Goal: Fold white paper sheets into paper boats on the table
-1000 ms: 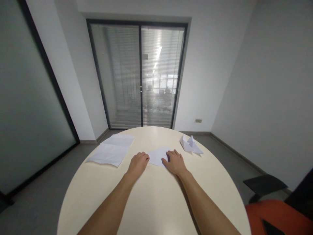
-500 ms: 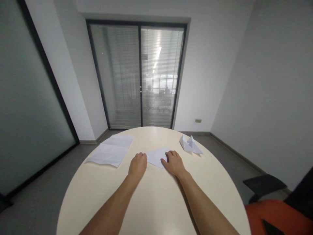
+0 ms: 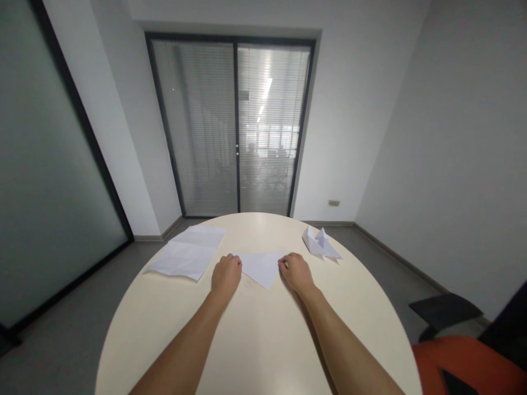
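Note:
A folded white sheet of paper (image 3: 262,267) lies between my hands, one corner pointing toward me. My left hand (image 3: 227,272) is closed at the paper's left end, its fingers curled on that edge. At the opposite end my right hand (image 3: 295,271) pinches the right edge between thumb and fingers. The fingertips of both hands are partly hidden, and the folds under them cannot be made out.
A larger creased white sheet (image 3: 187,252) lies on the left of the round cream table (image 3: 255,340). Folded paper shapes with raised points (image 3: 321,245) stand at the right rear. An orange chair (image 3: 465,356) with a black armrest is at the right.
The paper has turned so that a corner points toward me. My left hand has shifted slightly left, and my right hand has gone from spread fingers to a pinch on the edge.

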Action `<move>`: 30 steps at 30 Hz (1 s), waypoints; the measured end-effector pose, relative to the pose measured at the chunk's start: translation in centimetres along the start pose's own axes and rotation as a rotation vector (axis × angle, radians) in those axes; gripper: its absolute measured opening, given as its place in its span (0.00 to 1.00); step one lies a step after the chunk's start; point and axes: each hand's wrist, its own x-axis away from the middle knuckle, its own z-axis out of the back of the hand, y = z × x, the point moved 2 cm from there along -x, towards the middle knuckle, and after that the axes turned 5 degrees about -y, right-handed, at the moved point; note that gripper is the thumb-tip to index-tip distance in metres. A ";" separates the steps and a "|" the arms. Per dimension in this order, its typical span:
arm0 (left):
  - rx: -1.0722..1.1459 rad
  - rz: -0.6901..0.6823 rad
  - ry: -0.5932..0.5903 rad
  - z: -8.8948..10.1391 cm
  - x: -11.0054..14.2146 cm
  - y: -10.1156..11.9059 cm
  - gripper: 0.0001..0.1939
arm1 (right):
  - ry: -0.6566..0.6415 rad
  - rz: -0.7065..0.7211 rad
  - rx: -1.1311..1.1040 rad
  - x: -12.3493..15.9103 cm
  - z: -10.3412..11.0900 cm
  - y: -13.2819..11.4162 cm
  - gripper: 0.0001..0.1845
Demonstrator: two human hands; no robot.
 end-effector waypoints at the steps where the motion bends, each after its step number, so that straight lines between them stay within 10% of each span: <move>1: 0.026 0.013 0.007 -0.1 -0.1 -0.3 0.10 | -0.004 -0.016 -0.029 -0.1 -0.1 0.3 0.16; 17: 0.381 -0.129 0.021 -2.7 -1.9 -3.5 0.04 | -0.083 -0.008 -0.177 -1.1 -1.0 3.1 0.23; 30: 0.350 -0.184 -0.081 -2.7 -2.1 -4.0 0.26 | -0.198 0.002 -0.215 -1.5 -1.8 4.3 0.31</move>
